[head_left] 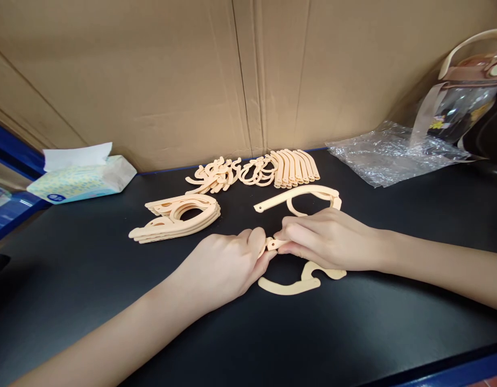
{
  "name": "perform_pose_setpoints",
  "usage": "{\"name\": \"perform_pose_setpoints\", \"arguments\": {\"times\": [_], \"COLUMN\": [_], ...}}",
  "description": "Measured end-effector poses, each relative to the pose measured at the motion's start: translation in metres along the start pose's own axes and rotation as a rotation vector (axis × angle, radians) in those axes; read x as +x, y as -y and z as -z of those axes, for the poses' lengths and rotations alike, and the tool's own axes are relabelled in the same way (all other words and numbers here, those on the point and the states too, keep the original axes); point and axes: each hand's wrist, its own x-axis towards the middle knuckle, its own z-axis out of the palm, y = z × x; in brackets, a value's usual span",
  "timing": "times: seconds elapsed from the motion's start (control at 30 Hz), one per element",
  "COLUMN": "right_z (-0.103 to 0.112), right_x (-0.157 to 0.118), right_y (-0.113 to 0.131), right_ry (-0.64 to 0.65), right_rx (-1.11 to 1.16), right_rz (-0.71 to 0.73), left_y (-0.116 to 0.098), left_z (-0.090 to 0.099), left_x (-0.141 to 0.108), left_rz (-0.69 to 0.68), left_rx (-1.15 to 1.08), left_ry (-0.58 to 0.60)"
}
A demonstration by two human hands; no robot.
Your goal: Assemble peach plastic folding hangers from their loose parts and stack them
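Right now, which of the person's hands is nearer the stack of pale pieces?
Left. The left hand is right of the stack and closer to the camera; the right hand is farther right, beyond the left.

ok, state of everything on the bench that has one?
Left hand: closed, pinching cream parts
Right hand: closed, pinching them too
Tissue pack: open, tissue sticking out
Plastic wrap: crumpled
Bottle: upright, carry handle raised
Stack: layered, left of centre
Straight strips: lined up side by side
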Motion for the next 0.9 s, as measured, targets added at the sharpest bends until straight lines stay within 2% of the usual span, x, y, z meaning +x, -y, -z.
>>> {"name": "perform_pose_setpoints", "arguments": {"times": [0.27,0.47,0.7,0.9], "right_z": [0.0007,0.0014,0.0014,0.0022], "right_x": [0.0011,0.0002,0.0014,0.0011], "right_y": [0.0012,0.0008,0.0005,0.0003], "right_ry": [-0.008,0.002,0.007,-0.008], "right_rx": [-0.026,-0.019,-0.01,-0.003], "right_rz": [0.04,0.041,0.036,0.034], "left_y": [0.0038,0.0021,0.0015,0.0009], "left_z": [0.0022,0.0008,-0.0052,-0.0032], "left_x": [0.0003,0.0001,-0.0015,-0.0014], "left_rz": [-0.021,-0.014,-0.023,-0.037], "left_rx": [-0.038,-0.066,0.033,0.01], "left_ry": [-0.026,-0.004,-0.09,-0.056]}}
